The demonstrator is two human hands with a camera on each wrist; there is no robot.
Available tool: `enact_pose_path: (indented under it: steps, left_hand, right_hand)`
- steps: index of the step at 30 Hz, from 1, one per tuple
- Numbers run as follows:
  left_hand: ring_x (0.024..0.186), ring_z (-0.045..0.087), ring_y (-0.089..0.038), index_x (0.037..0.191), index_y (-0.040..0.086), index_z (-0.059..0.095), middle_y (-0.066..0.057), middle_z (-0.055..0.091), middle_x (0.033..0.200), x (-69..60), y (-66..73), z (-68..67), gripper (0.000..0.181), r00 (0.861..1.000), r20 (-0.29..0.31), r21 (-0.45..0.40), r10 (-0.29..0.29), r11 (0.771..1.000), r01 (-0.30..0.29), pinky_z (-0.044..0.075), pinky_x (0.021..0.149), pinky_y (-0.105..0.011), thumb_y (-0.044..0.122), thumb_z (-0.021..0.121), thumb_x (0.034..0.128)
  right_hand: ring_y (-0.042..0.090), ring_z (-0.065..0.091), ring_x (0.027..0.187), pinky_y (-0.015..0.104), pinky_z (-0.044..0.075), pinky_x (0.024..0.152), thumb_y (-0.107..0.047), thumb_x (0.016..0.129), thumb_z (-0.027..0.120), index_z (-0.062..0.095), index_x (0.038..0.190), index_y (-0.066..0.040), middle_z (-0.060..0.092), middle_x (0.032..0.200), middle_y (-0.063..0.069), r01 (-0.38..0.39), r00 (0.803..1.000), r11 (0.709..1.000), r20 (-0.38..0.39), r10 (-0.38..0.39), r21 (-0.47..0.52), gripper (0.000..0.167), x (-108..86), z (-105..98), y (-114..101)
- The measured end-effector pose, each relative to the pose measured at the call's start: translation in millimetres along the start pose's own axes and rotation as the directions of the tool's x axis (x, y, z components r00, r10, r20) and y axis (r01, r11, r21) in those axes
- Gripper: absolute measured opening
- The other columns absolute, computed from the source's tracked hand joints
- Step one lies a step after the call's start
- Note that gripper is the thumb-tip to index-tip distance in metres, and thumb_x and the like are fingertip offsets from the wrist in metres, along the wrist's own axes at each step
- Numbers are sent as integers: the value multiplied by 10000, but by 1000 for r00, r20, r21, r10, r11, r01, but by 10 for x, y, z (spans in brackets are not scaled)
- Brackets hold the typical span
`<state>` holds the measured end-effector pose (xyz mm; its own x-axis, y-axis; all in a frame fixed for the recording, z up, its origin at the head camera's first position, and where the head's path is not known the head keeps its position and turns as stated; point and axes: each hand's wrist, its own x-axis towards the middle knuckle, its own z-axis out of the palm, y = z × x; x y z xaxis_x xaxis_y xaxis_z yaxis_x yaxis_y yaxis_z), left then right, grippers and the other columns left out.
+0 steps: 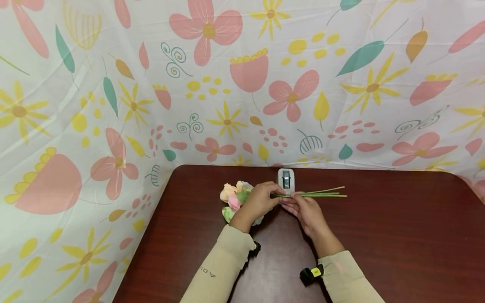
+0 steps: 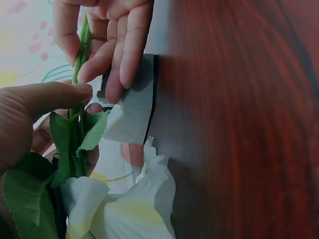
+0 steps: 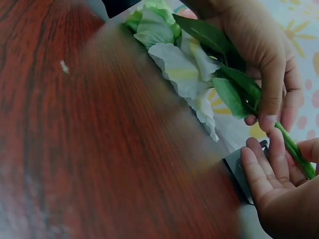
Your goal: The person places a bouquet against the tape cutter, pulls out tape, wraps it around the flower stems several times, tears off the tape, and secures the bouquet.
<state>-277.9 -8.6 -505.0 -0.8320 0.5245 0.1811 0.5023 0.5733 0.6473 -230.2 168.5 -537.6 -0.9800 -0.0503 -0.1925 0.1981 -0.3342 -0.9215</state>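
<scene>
A bunch of artificial flowers [image 1: 233,201] in peach, pink, white and pale green lies sideways above the table, its blooms to the left. Just below the leaves, my left hand [image 1: 261,198] pinches the green stems [image 2: 83,45] between thumb and fingers. My right hand [image 1: 308,212] holds the same stems a little farther along, its other fingers extended beneath them. Bare stem ends stick out to the right past this hand. Directly behind both hands stands a white tape dispenser [image 1: 286,180], partly covered by fingers in the wrist views. White petals [image 3: 182,69] hang near the left wrist.
The dark red-brown wooden table [image 1: 398,235] extends to both sides and toward me. A flower-printed cloth [image 1: 242,101] hangs along its back and left edges. A small pale scrap [image 3: 65,66] lies on the wood. Both sleeves carry black wrist cameras [image 1: 311,275].
</scene>
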Motion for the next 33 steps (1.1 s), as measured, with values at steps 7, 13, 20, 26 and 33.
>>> enact_pose_path:
  steps: [7,13,20,26,33]
  left_hand:
    - [1000,674,-95,1048,187,732,55,683,1059,10,-13,17,122,1000,-1,33,7,999,-7,526,856,-187,149,734,933]
    - [1036,680,-106,1127,171,734,33,712,1114,24,23,8,184,999,37,123,-13,992,8,531,890,-221,164,711,945]
    - [1027,688,-128,1140,165,765,22,733,1084,17,69,-15,207,999,55,229,0,973,-13,526,948,-273,189,707,944]
    - [1026,693,-123,1123,170,767,29,744,1090,12,47,-21,196,998,54,242,16,970,-28,511,986,-294,211,705,942]
    - [1041,687,-124,1138,166,763,27,749,1104,14,34,-59,206,997,73,216,24,976,-40,531,931,-263,237,665,971]
  right_hand:
    - [101,733,982,293,565,958,-194,1090,463,596,1184,15,763,949,-19,4,1000,1000,17,-5,29,265,-14,-13,11]
    - [97,729,989,289,561,966,-194,1087,476,577,1222,31,765,961,-18,-1,999,999,34,0,48,281,-14,-38,17]
    - [109,728,1009,300,558,974,-205,1077,505,573,1224,25,762,992,-9,12,998,998,60,-17,69,281,-7,-79,35]
    - [119,727,1024,307,556,982,-204,1070,520,583,1202,-21,765,1011,-2,20,994,995,104,-30,94,234,3,-112,45]
    - [160,721,1081,361,572,960,-234,1071,517,585,1241,-37,748,1082,1,8,989,998,150,-18,68,269,3,-150,31]
